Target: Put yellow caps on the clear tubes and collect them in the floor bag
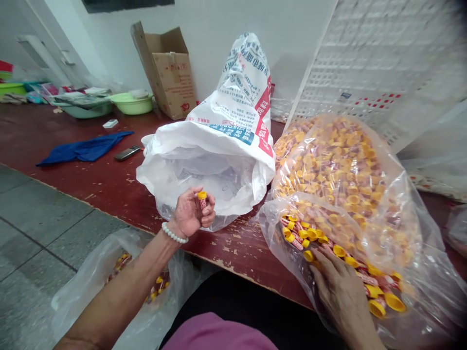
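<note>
Just in front of the mouth of a white woven sack with blue and red print point(233, 121), the left hand point(191, 214) is turning its palm upward, its fingers curling round a small cylindrical piece with a yellow cap and a red-and-white patterned body point(203, 200). The cap is pointing up between thumb and fingers. A bracelet of round white beads point(174, 233) is circling the wrist. Beyond this hand, the sack is lying with its mouth gaping toward the person, showing a clear liner.

Well to the right of the left hand, the right hand point(337, 277) is reaching palm down into the opening of a large clear plastic bag point(272, 245). Its fingers are stretching forward, loosely bent, among many yellow-capped pieces point(302, 233); whether the fingertips are gripping one cannot be told. Behind this hand, the bag is bulging with more such pieces.

Below the left forearm, a second clear plastic bag point(82, 304) is holding similar pieces. Under the sack, a chipped dark-red tabletop point(241, 250) is extending leftward, where a crumpled blue cloth point(85, 149) is lying beyond the left hand.
</note>
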The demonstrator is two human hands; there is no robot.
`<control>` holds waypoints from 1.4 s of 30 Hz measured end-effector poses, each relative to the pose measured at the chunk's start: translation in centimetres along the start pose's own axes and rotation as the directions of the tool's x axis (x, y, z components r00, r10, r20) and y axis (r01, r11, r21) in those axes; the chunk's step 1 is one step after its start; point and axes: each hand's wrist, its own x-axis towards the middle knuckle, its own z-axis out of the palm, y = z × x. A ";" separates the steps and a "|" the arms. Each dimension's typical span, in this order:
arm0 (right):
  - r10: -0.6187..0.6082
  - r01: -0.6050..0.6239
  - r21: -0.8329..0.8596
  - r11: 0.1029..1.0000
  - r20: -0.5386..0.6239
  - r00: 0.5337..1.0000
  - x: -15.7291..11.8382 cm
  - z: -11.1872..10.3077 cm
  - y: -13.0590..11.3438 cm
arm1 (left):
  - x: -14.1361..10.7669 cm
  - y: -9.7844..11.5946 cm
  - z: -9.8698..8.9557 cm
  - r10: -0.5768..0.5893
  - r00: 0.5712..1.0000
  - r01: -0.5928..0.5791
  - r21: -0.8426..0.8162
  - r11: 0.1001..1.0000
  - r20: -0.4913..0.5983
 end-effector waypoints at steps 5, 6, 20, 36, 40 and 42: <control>-0.036 0.032 0.086 0.996 0.041 0.999 2.4 0.7 -1.6 | 0.0 -1.6 0.8 -0.037 0.997 0.041 -0.054 0.998 0.074; -0.032 0.028 0.104 0.994 0.035 0.999 2.7 0.7 -1.7 | 0.0 -1.8 0.9 -0.031 0.997 0.035 -0.065 0.997 0.072; 0.141 -0.125 0.214 0.969 -0.060 0.988 1.8 0.4 0.1 | 7.8 1.4 -2.8 0.545 0.838 -0.272 0.867 0.418 0.000; 0.225 -0.209 -0.084 0.974 0.309 0.924 4.5 -1.6 -1.0 | 9.3 3.1 -3.3 0.453 0.857 -0.263 0.964 -0.026 0.246; 0.231 -0.224 -0.060 0.973 0.325 0.917 4.6 -1.5 -1.7 | 3.7 1.0 -1.5 0.461 0.871 -0.309 0.920 0.242 0.171; 0.251 -0.235 -0.091 0.968 0.291 0.923 4.8 -1.5 -2.5 | 1.0 -0.5 -0.4 0.425 0.900 -0.298 0.853 0.428 0.102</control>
